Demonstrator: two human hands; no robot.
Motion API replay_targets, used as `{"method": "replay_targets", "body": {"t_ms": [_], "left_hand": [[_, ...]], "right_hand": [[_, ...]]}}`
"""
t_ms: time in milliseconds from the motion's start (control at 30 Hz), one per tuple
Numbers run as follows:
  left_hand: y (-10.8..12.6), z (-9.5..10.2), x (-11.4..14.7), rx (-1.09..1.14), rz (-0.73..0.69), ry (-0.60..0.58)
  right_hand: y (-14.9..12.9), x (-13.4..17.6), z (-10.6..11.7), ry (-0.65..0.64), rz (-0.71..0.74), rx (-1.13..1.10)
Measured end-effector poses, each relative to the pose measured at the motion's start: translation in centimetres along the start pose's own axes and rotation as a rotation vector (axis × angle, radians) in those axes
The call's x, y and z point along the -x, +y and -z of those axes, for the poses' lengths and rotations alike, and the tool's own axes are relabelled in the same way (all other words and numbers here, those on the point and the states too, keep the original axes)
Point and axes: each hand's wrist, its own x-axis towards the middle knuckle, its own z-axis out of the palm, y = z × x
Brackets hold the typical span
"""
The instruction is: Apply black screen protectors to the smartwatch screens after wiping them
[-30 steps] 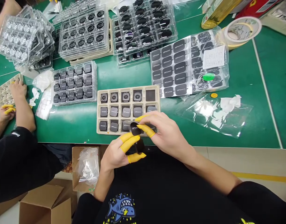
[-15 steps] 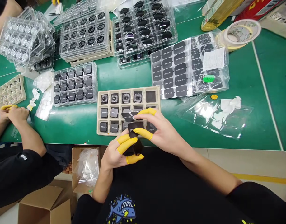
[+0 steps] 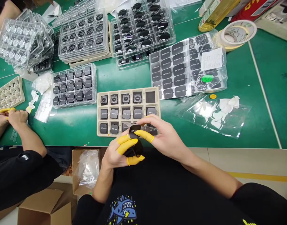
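My left hand (image 3: 116, 151), with yellow finger cots, is curled around a dark object (image 3: 136, 147) mostly hidden by the fingers. Just above it is a rounded-square black label (image 3: 134, 128) with pale lettering. My right hand (image 3: 163, 134), also in yellow cots, has its thumb on that label and the index finger bent over it. A clear strip with a dark label (image 3: 153, 132) shows under the right fingers. Behind both hands lies a beige compartment tray (image 3: 98, 106), with watch bodies (image 3: 126, 99) in its back row and grey lettered squares (image 3: 114, 113) in front.
Printed label sheets (image 3: 170, 67) and a clear bag (image 3: 213, 120) lie to the right, near tape rolls (image 3: 238, 32). Stacked clear trays (image 3: 83, 34) stand at the back. A co-worker's hands (image 3: 13, 118) are at left. An open carton (image 3: 43, 203) sits below the table edge.
The label strip in my right hand has swung down and back from the front of the fingers, uncovering the tray's middle row. The left hand has barely moved.
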Motion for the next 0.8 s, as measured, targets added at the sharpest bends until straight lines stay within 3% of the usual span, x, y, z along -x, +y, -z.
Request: {"method": "replay_targets", "body": {"t_ms": [267,367,633,800], "left_hand": [[0.44,0.04,-0.33,-0.024,0.018,-0.072],[0.54,0.06,-0.33,-0.003,0.074,-0.102],[0.54,-0.06,-0.11,-0.052,0.044,-0.102],[0.39,-0.45,0.16,-0.068,0.048,-0.057]], "right_hand": [[0.07,0.15,-0.51,0.08,0.18,0.173],[0.08,0.15,-0.58,0.077,0.171,0.176],[0.03,0.02,-0.12,0.021,0.107,0.137],[0.04,-0.16,-0.8,0.214,0.225,0.286]]}}
